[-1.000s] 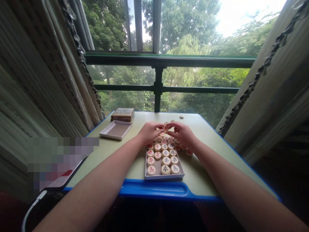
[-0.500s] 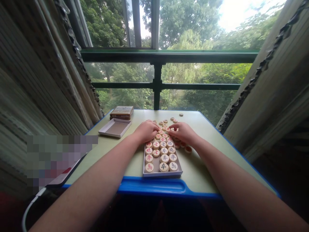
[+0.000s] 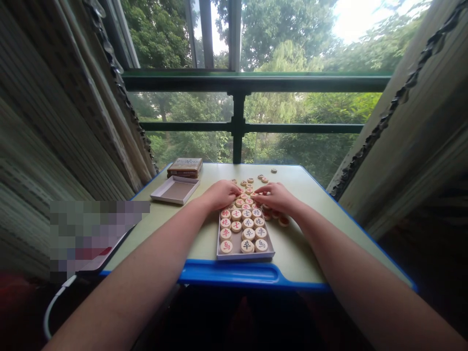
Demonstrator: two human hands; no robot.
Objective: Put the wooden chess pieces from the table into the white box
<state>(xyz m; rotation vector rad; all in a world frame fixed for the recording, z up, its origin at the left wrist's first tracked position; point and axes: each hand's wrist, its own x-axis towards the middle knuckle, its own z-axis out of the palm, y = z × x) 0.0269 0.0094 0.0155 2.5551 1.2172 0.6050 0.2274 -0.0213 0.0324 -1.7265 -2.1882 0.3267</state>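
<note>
A shallow box (image 3: 236, 239) of Chinese chess pieces stands near the front of the table, with red and black characters facing up in rows and a gap in its red side. Beyond it, more round pieces (image 3: 249, 201) lie in a loose cluster. My left hand (image 3: 225, 193) is at the cluster's left edge, fingers pinched against a red-lettered Chinese chess piece (image 3: 241, 191). Across from it, my right hand (image 3: 275, 196) has thumb and fingertips closed at another red-lettered Chinese chess piece (image 3: 253, 195). The fingers partly cover both pieces.
An upturned box lid (image 3: 175, 189) lies at the back left, in front of stacked small boxes (image 3: 185, 167). Loose pieces (image 3: 274, 171) are scattered toward the far edge and beside my right wrist (image 3: 283, 222). A blurred device with a white cable (image 3: 54, 297) sits at left.
Both hands stay at the cluster with only slight finger movement; my right fingers have closed in a little. The view has shifted slightly, and the box's pieces look unchanged.
</note>
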